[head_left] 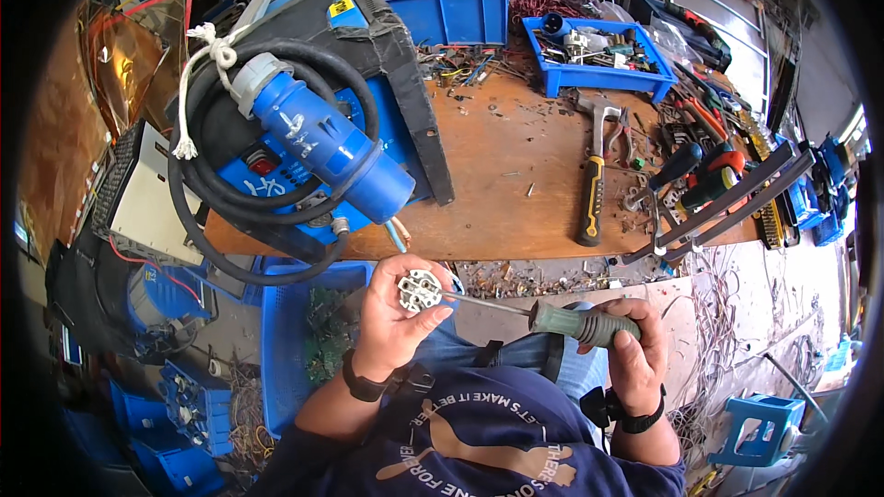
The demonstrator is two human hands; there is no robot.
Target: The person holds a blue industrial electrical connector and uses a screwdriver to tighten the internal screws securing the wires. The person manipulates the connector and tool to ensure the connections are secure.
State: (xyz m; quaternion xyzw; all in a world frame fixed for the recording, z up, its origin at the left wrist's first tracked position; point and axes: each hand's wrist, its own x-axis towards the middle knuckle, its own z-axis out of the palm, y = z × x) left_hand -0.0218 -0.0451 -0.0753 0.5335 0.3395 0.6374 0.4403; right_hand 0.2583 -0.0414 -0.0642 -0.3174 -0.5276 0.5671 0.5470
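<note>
My left hand (pixel 393 323) is closed round a round plug insert (pixel 421 291), its white face with metal contacts turned up. A bit of blue housing shows behind it. In my right hand (pixel 635 351) is a screwdriver (pixel 573 320) with a green handle. Its thin shaft points left, and the tip meets the right side of the insert. Just above my left hand, bare wire ends (pixel 400 234) stick out below a big blue industrial connector (pixel 336 138). A coiled black cable (pixel 249 267) loops around that connector.
A hammer (pixel 591 193) and pliers (pixel 622 140) lie on the wooden bench (pixel 497 147). Behind them stands a blue tray (pixel 603 78) of small parts. Screwdrivers and other tools crowd the right side. A blue crate (pixel 281 350) with circuit boards sits below left; a blue stool (pixel 757 430) is lower right.
</note>
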